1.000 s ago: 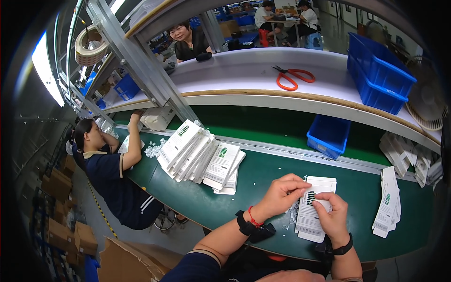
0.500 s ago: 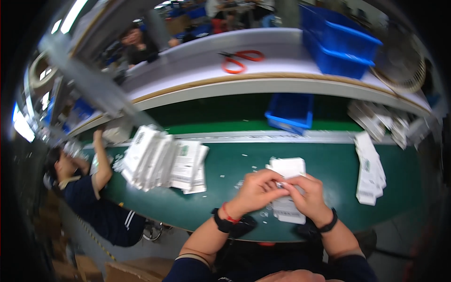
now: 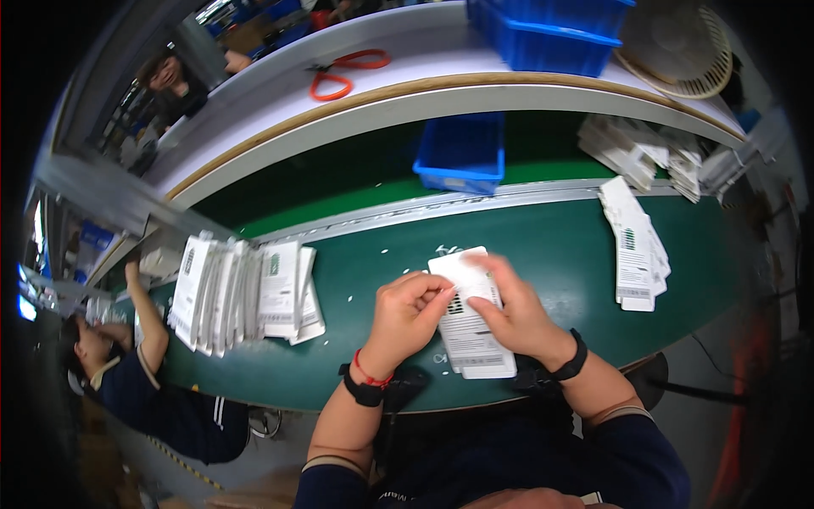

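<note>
In front of me a small stack of white printed cards lies flat on the green table, with green and grey print on the top one. At its left edge my left hand is closed in a pinch; what sits between the fingertips is too small to make out. My right hand is over the stack's right side, thumb and fingers apart, the fingertips smeared by motion. To the left a long row of similar cards leans on edge, with a few flatter cards beside it.
More cards lie fanned at the right. A blue bin stands behind the table's rail. Above, a shelf carries orange-handled cutters, stacked blue bins and a fan. Another person works at the far left.
My hands have come apart from their joint pinch. The right hand has opened over the cards, while the left stays pinched. The view has shifted, moving the scene left and up.
</note>
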`<action>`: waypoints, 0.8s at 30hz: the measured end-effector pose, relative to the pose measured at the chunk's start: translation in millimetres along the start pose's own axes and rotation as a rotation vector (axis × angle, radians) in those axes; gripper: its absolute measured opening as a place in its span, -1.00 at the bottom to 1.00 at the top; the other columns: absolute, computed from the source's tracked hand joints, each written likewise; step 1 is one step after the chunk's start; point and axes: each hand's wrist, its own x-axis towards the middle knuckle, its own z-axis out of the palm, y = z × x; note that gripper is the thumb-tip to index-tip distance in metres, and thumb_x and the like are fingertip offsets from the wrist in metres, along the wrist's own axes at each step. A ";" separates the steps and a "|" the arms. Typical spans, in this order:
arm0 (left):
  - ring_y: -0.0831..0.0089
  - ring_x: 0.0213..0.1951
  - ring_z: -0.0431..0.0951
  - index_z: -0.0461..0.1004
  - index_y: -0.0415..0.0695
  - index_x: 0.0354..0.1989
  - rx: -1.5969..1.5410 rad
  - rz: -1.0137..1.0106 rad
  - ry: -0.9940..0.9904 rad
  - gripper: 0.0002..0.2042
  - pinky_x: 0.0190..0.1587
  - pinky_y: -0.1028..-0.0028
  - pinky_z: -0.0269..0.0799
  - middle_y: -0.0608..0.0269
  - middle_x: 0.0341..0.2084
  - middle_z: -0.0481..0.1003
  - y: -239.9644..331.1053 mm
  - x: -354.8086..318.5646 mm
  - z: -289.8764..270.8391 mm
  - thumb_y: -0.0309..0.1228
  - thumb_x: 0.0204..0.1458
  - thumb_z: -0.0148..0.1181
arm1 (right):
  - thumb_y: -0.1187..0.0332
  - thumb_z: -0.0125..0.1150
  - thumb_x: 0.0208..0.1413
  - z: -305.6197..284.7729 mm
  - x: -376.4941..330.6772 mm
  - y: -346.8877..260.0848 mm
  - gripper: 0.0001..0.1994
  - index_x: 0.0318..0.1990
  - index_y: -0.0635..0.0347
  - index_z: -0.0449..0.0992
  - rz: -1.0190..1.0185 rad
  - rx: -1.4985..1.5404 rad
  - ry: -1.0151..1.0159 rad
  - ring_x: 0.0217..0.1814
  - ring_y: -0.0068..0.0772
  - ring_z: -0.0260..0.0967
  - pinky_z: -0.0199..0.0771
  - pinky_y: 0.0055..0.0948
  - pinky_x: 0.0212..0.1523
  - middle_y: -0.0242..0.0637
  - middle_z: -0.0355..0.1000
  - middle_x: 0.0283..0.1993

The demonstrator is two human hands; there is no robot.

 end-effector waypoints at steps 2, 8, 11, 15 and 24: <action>0.71 -0.52 0.46 0.53 -0.32 -0.38 -0.128 -0.076 0.038 -0.94 -0.50 0.71 0.33 0.32 -0.51 0.49 -5.4 -0.6 0.7 -0.57 -0.01 0.23 | 0.57 0.13 0.05 4.4 -1.1 -10.3 -0.75 -0.08 0.32 0.45 0.258 0.379 0.160 -0.11 -0.38 0.48 0.43 -0.44 -0.10 -0.14 0.50 -0.24; 0.80 -0.53 0.34 0.53 -0.31 -0.37 -0.147 -0.068 0.079 -0.93 -0.52 0.75 0.21 0.40 -0.54 0.46 -9.4 -3.7 1.0 -0.56 0.01 0.22 | 0.58 0.10 0.10 -0.3 -4.7 0.7 -0.72 -0.01 0.39 0.42 0.391 0.516 -0.149 -0.13 -0.55 0.43 0.47 -0.54 -0.15 -0.24 0.46 -0.14; 0.80 -0.53 0.36 0.52 -0.32 -0.36 -0.228 -0.158 0.079 -0.93 -0.50 0.75 0.24 0.39 -0.54 0.48 -16.8 -4.9 3.5 -0.57 0.02 0.22 | 0.58 0.10 0.10 1.3 -5.1 0.0 -0.72 -0.01 0.39 0.43 0.351 0.510 -0.171 -0.18 -0.57 0.44 0.49 -0.57 -0.20 -0.24 0.46 -0.15; 0.76 -0.56 0.37 0.52 -0.32 -0.40 -0.319 -0.164 0.155 -0.93 -0.51 0.72 0.28 0.35 -0.57 0.50 -16.4 -2.9 5.9 -0.55 0.00 0.22 | 0.55 0.11 0.12 3.2 -2.4 -3.9 -0.77 -0.06 0.42 0.44 0.324 0.538 -0.136 -0.19 -0.59 0.42 0.46 -0.58 -0.20 -0.29 0.47 -0.19; 0.75 -0.57 0.36 0.48 -0.31 -0.45 -0.134 -0.107 0.295 -0.94 -0.54 0.68 0.28 0.35 -0.58 0.47 0.2 -2.8 14.2 -0.57 -0.03 0.21 | 0.50 0.18 0.03 1.0 2.7 -8.0 -0.69 -0.03 0.35 0.45 0.029 0.179 -0.151 -0.47 -0.57 0.34 0.33 -0.55 -0.48 -0.22 0.46 -0.35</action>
